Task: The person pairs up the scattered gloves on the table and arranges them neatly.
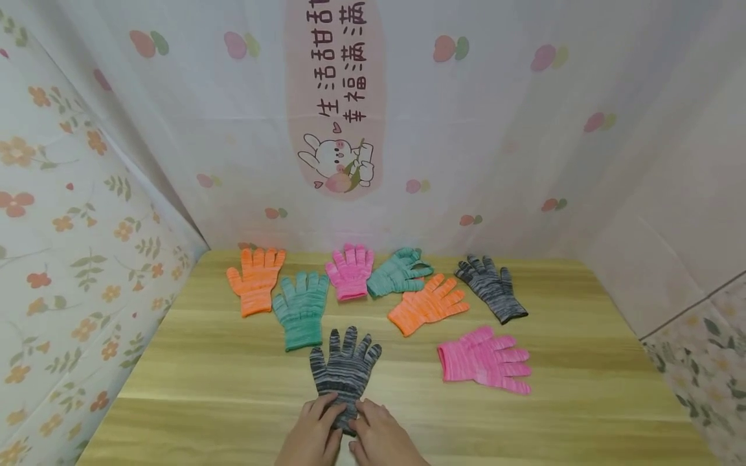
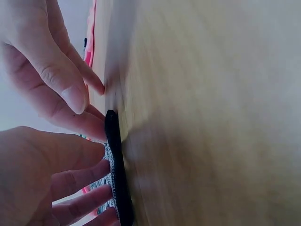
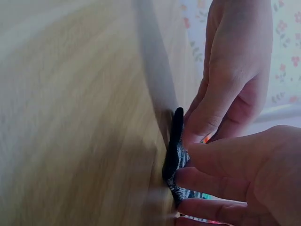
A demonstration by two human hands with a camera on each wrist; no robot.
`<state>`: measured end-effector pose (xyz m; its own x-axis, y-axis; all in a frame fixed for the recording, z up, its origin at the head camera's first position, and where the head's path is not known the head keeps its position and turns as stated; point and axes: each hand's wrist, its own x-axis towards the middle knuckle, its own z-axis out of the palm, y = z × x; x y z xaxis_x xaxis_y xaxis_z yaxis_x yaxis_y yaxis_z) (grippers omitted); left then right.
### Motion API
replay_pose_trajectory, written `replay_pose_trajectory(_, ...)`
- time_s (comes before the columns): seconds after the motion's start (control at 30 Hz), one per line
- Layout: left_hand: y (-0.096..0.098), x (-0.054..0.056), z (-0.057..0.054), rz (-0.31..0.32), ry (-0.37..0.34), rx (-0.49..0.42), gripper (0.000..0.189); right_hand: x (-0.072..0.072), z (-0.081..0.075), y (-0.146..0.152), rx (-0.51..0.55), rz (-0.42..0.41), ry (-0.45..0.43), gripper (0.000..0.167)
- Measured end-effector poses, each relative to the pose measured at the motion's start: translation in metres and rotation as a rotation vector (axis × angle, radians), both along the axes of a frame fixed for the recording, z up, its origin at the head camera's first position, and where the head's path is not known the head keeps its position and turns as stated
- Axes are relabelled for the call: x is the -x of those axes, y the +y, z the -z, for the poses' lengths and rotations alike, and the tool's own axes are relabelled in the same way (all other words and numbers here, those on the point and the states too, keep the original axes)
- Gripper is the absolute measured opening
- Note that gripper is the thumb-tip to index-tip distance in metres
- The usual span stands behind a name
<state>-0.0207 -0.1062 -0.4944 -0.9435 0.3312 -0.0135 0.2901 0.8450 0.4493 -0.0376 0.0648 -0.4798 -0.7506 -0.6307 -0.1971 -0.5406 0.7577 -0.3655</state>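
A black-and-grey knitted glove [image 1: 345, 369] lies flat near the table's front, its fingers pointing away from me. My left hand [image 1: 311, 430] rests its fingertips on the left side of the cuff. On the cuff's right side, the fingertips of my right hand [image 1: 381, 437] touch the fabric. The left wrist view shows the dark cuff edge [image 2: 117, 165] lying along the table under my left fingertips. Seen from the right wrist, the cuff [image 3: 174, 146] is slightly bent beside my right fingers. Both hands hide part of the cuff.
Behind lie an orange glove [image 1: 256, 281], a green glove [image 1: 302, 310], a pink glove [image 1: 351, 272], and a second green glove [image 1: 396, 273] touching another orange one [image 1: 428, 304]. Further right are a dark glove [image 1: 492, 288] and a pink glove [image 1: 486, 361]. Printed curtains [image 1: 495, 129] border the wooden table [image 1: 192, 388].
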Motion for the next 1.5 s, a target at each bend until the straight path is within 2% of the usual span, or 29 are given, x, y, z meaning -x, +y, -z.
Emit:
replay_pose_trajectory(0.17, -0.011, -0.008, 0.002, -0.023, 0.001, -0.050, 0.027, -0.004, 0.002, -0.005, 0.026, -0.105, 0.064, 0.030)
replay_pose_trajectory(0.23, -0.018, -0.011, 0.003, -0.027, 0.023, -0.067, 0.025, -0.006, 0.003, -0.009, 0.038, -0.142, 0.089, 0.030)
replay_pose_trajectory(0.27, -0.022, -0.012, 0.005, -0.030, 0.055, -0.071, 0.024, -0.006, 0.004, -0.011, 0.043, -0.162, 0.104, 0.031)
replay_pose_trajectory(0.4, -0.037, -0.020, 0.014, -0.058, 0.196, -0.071, 0.020, -0.010, 0.005, -0.025, 0.035, -0.193, 0.024, 0.040)
replay_pose_trajectory(0.47, -0.045, -0.024, 0.017, -0.092, 0.261, -0.064, 0.019, -0.010, 0.005, -0.034, 0.027, -0.209, -0.007, 0.046)
replay_pose_trajectory(0.53, -0.052, -0.026, 0.018, -0.131, 0.290, -0.063, 0.019, -0.010, 0.005, -0.043, 0.013, -0.221, -0.013, 0.050)
replay_pose_trajectory(0.73, -0.071, -0.028, 0.010, -0.255, 0.204, -0.089, 0.018, -0.005, 0.002, -0.068, -0.032, -0.254, 0.004, 0.037)
replay_pose_trajectory(0.87, -0.082, -0.024, 0.006, -0.314, 0.213, -0.119, 0.020, 0.001, 0.000, -0.082, -0.055, -0.256, 0.047, 0.032)
replay_pose_trajectory(0.93, -0.087, -0.021, 0.004, -0.328, 0.190, -0.149, 0.020, 0.003, 0.000, -0.087, -0.062, -0.252, 0.061, 0.033)
replay_pose_trajectory(1.03, -0.096, -0.016, 0.000, -0.374, 0.056, -0.234, 0.020, 0.005, -0.002, -0.092, -0.066, -0.245, 0.070, 0.036)
replay_pose_trajectory(1.13, -0.109, -0.011, -0.003, -0.475, -0.113, -0.403, 0.022, 0.007, -0.003, -0.096, -0.063, -0.248, 0.063, 0.037)
replay_pose_trajectory(1.23, -0.121, -0.008, -0.001, -0.574, -0.171, -0.528, 0.026, 0.009, -0.004, -0.097, -0.058, -0.260, 0.040, 0.039)
replay_pose_trajectory(1.27, -0.125, -0.007, 0.001, -0.583, -0.166, -0.538, 0.028, 0.010, -0.004, -0.098, -0.060, -0.264, 0.034, 0.039)
replay_pose_trajectory(1.33, -0.129, -0.006, 0.004, -0.574, -0.123, -0.489, 0.031, 0.011, -0.003, -0.098, -0.060, -0.271, 0.017, 0.040)
replay_pose_trajectory(1.4, -0.130, -0.005, 0.008, -0.533, -0.067, -0.418, 0.033, 0.013, -0.003, -0.097, -0.048, -0.273, -0.007, 0.039)
replay_pose_trajectory(1.5, -0.126, -0.005, 0.009, -0.469, -0.003, -0.335, 0.038, 0.019, -0.006, -0.095, 0.013, -0.251, 0.006, 0.034)
